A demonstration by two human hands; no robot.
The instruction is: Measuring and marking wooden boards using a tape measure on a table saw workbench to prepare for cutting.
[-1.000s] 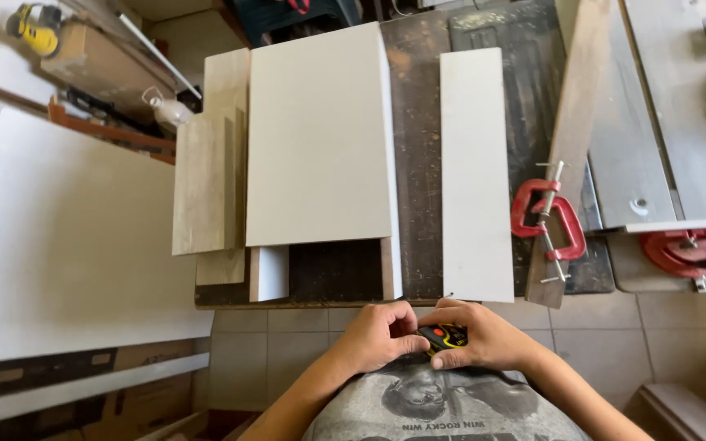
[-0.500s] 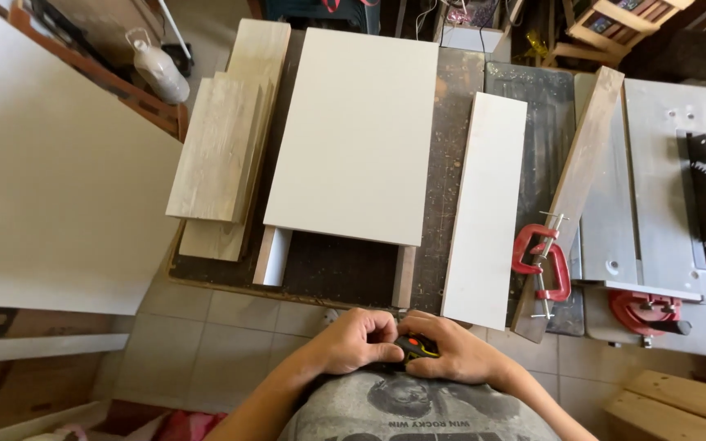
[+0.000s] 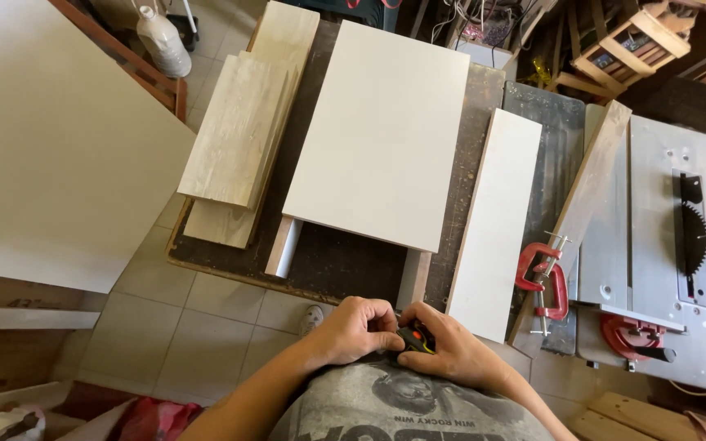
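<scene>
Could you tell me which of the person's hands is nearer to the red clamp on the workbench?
The right hand is nearer: the red clamp sits just beyond it, up and to its right. The left hand lies farther left, on the other side of the small black and yellow tool both hands hold.

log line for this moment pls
hands: left hand and right hand both on tape measure at waist | bench: white panel untouched | clamp on strip

hands (image 3: 402,339) together at waist, fingers curled
</scene>
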